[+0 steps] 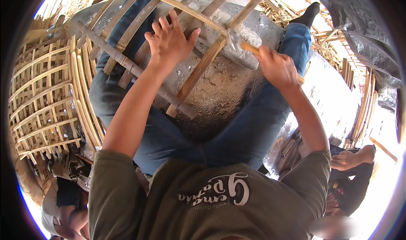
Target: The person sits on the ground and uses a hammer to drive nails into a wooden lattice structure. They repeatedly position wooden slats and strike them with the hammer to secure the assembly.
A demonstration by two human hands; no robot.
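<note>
My right hand (pixel 277 66) is closed around the wooden handle of a hammer (pixel 250 48). The hammer's metal head is at a crossing of two bamboo strips, touching or just above it. These strips belong to a bamboo lattice frame (pixel 198 77) lying across my legs, with several slats fixed to long crosspieces. Fingers spread, my left hand (pixel 169 41) lies over the frame's slats, left of the hammer; its palm side is hidden. Beneath the crossing sits a grey stone-like block (pixel 237 58). No nail can be made out.
Finished-looking bamboo lattice panels (pixel 42 96) stand at the left. Loose bamboo strips (pixel 363 106) are at the right, below a dark plastic sheet (pixel 359 24). My jeans-clad legs (pixel 266 108) flank the block. Other people sit close behind, one at lower left, another's hand (pixel 344 159) at lower right.
</note>
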